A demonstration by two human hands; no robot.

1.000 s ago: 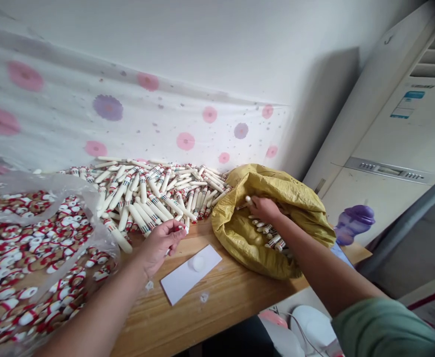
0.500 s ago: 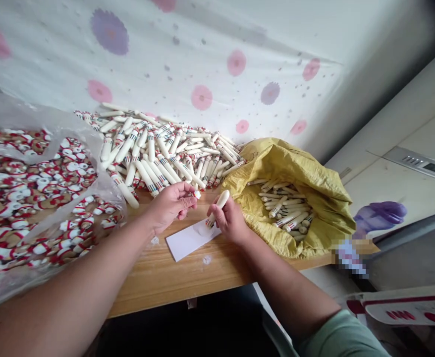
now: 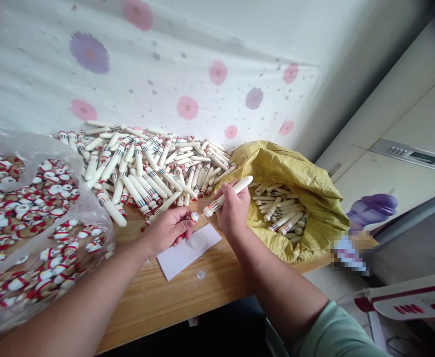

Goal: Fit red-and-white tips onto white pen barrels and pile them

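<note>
My left hand [image 3: 175,228] pinches a small red-and-white figurine topper [image 3: 194,216] between thumb and fingers. My right hand [image 3: 234,208] is closed round a white multicolour pen [image 3: 244,184], its slider end pointing down-left towards the topper. A small gap separates the two pieces. Beneath the hands, a white paper card [image 3: 188,253] lies on the wooden table [image 3: 158,307]. Behind them spreads a heap of white pens [image 3: 143,191], many with red-and-white tops.
To the left, a clear plastic bag [image 3: 54,136] lies spread with many figurine toppers [image 3: 57,238]. A yellow woven sack [image 3: 321,203] holding more white pens [image 3: 284,218] stands at the right. A flower-printed sheet [image 3: 158,69] covers the wall behind.
My right hand has turned the pen so its slider end points at the topper. Both hands have come closer together, and the view has shifted slightly.
</note>
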